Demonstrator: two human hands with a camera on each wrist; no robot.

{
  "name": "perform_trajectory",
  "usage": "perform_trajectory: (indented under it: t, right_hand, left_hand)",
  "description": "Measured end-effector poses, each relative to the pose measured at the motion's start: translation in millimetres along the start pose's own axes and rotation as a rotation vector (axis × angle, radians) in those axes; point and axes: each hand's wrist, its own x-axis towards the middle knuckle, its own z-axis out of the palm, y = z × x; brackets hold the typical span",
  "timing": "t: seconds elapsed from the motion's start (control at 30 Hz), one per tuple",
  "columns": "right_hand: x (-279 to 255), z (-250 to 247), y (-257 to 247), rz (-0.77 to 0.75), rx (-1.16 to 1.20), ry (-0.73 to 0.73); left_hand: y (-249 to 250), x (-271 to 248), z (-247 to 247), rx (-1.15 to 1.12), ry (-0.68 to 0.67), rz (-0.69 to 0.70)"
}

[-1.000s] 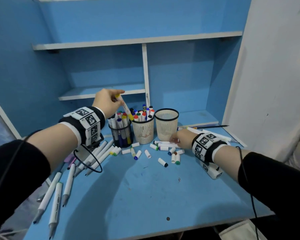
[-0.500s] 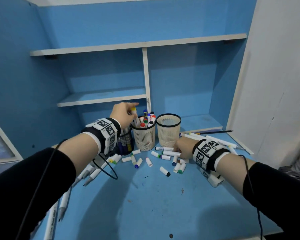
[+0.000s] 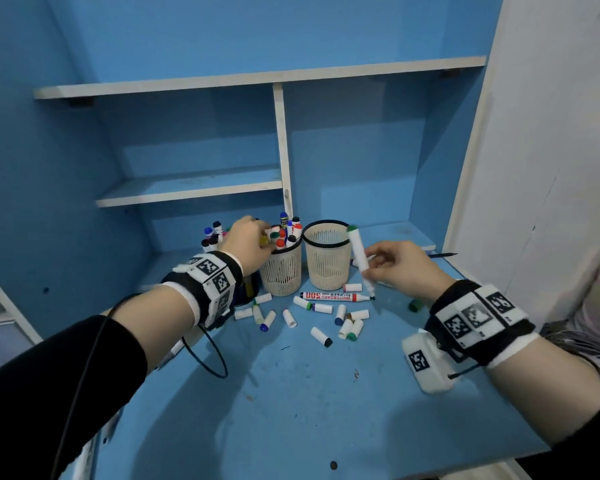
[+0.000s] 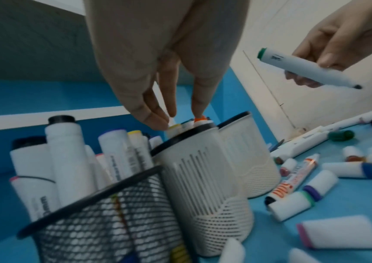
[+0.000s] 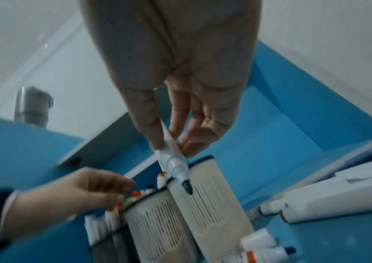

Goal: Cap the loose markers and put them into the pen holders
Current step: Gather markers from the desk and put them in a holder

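My left hand (image 3: 262,237) reaches down onto the middle cream holder (image 3: 281,271), full of capped markers. Its thumb and forefinger pinch a yellow-capped marker (image 4: 173,128) standing at the rim, seen close in the left wrist view, where the hand (image 4: 164,117) comes from above. My right hand (image 3: 373,268) holds a white green-ended marker (image 3: 359,258) in front of the empty cream holder (image 3: 328,265). Its bare dark tip (image 5: 187,186) points down. Thumb and fingers of that hand (image 5: 169,146) pinch the barrel. Several loose caps (image 3: 321,336) lie on the desk.
A black mesh holder (image 4: 104,218) of markers stands left of the cream ones, partly behind my left wrist. A red whiteboard marker (image 3: 333,296) lies before the holders. More markers (image 4: 329,131) and a green cap (image 3: 414,304) lie by the white wall at right. Shelves rise behind.
My left hand has lowered the yellow-capped marker into the middle holder. My right hand has lifted the green-ended marker off the desk and tilted it upright.
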Motion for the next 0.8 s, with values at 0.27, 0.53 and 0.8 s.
perform_trajectory:
  t: [0.27,0.53,0.8]
  right_hand:
    - [-39.4,-37.9,6.0,0.039,0.422,0.205]
    - [-67.5,-65.8,14.2,0.053,0.481,0.301]
    - [-86.2,-61.6,32.3,0.116,0.512,0.366]
  left_hand:
    - [28.4,-52.3,25.2,-0.015,-0.400,0.264]
    - [63.8,-52.9,66.8,0.122,-0.604,0.296]
    - [122.8,-21.8,94.9,0.056,-0.412,0.280]
